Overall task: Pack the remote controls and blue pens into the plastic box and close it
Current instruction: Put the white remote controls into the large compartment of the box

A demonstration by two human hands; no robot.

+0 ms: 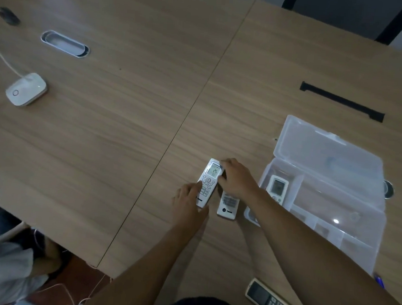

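Observation:
A white remote with a lit display (209, 181) lies on the wooden table. My left hand (189, 201) grips its lower end and my right hand (235, 178) holds its upper right edge. A second white remote (228, 204) lies just to its right, partly under my right wrist. The clear plastic box (335, 212) stands open at the right, lid tipped back, with one white remote (277, 187) in its left compartment. A dark remote (273, 304) lies near the table's front edge. A blue pen (379, 281) peeks out beside my right forearm.
A white puck-shaped device (27, 88) with a cable sits at the far left. An oval cable grommet (65, 43) and a black slot (341, 101) are set into the table. A small round dark object (388, 189) lies behind the box.

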